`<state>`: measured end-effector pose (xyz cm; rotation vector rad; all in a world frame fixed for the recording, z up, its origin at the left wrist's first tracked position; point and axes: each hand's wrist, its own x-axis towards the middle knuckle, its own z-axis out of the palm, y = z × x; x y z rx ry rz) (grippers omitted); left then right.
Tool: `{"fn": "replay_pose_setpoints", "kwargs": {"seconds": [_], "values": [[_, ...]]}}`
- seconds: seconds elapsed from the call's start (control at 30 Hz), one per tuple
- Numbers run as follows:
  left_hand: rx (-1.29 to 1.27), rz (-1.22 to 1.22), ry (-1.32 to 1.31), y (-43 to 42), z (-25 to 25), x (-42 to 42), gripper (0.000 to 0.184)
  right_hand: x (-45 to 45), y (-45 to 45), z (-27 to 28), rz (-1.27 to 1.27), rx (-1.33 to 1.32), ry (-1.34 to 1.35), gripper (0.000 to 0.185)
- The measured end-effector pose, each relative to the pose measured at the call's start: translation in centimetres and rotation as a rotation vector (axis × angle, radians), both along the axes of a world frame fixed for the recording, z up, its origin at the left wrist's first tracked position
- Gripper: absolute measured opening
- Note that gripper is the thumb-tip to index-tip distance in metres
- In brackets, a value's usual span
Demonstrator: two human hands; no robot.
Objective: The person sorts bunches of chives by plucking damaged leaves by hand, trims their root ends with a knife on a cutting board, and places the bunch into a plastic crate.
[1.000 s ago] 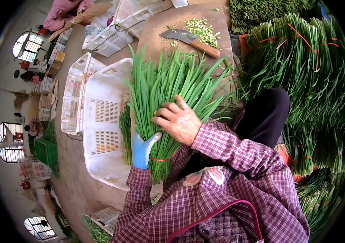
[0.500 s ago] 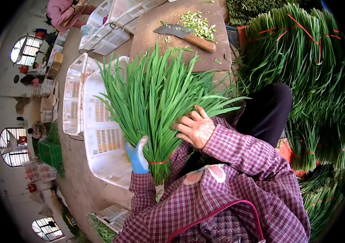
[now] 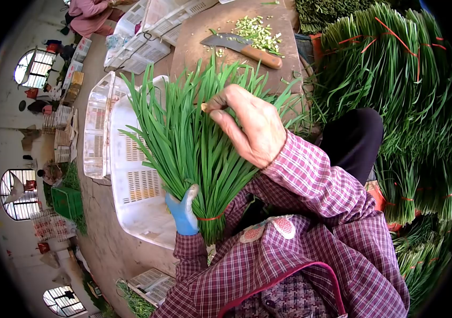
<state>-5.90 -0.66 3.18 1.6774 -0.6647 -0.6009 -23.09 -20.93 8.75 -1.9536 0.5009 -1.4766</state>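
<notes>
A bunch of long green leaves [image 3: 183, 138], tied near its base with a red band [image 3: 210, 218], fans out over my lap. My left hand [image 3: 183, 209], in a blue and grey glove, is wrapped round the bunch's lower left side just above the band. Bare and raised over the leaves, my right hand [image 3: 252, 124] has its thumb and index finger pinched together; what is between them, if anything, is too small to make out. A knife [image 3: 260, 55] with a wooden handle lies beside chopped stem pieces [image 3: 258, 32] on a brown board [image 3: 189, 42].
White plastic crates [image 3: 141, 185] stand at the left, with more crates [image 3: 136, 53] beyond. Banded green bundles [image 3: 390, 79] are stacked at the right. A person in pink [image 3: 91, 16] sits at the upper left. A green crate [image 3: 66, 201] stands farther left.
My right hand has moved from the lower right leaves up over the bunch and closed into a pinch. The bunch has swung leftward with my left hand still round it.
</notes>
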Motion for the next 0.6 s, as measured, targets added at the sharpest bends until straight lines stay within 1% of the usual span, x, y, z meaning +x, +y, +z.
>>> {"fn": "replay_pose_setpoints", "kwargs": {"seconds": [0.07, 0.13, 0.2, 0.27, 0.3, 0.37, 0.43, 0.47, 0.53, 0.6], "values": [[0.017, -0.014, -0.03, 0.1, 0.1, -0.1, 0.037, 0.6, -0.3, -0.1, 0.099, 0.113, 0.09, 0.009], [0.011, -0.018, -0.019, 0.3, 0.0, 0.2, 0.037, 1.0, -0.4, -2.0, 0.124, 0.106, 0.133, 0.009], [0.004, -0.015, -0.008, 0.6, -0.2, 0.6, 0.038, 0.7, -0.2, -3.9, 0.009, 0.112, 0.218, 0.011], [-0.001, -0.046, 0.012, 0.9, -0.5, 0.9, 0.04, 0.1, -0.2, -5.1, -0.012, 0.171, 0.21, 0.011], [0.004, -0.049, 0.014, 1.1, -0.6, 0.8, 0.04, 0.3, -0.2, -5.4, -0.027, 0.158, 0.211, 0.012], [0.006, -0.016, 0.021, 0.9, -0.7, 0.8, 0.045, 0.5, -0.5, -5.6, -0.052, 0.142, 0.21, 0.012], [-0.015, -0.01, 0.015, 0.9, -0.8, 0.7, 0.047, 0.8, -0.8, -5.3, -0.054, 0.23, 0.251, 0.017], [-0.033, 0.001, 0.013, 1.0, -0.8, 0.6, 0.049, 0.8, -1.1, -5.2, -0.054, 0.227, 0.25, 0.017], [-0.023, -0.011, 0.026, 1.1, -1.0, 1.0, 0.051, 0.7, -1.4, -5.1, -0.017, 0.278, 0.41, 0.028], [-0.011, -0.025, 0.039, 1.2, -1.1, 1.1, 0.052, 1.0, -1.4, -4.9, -0.049, 0.271, 0.449, 0.026]]}}
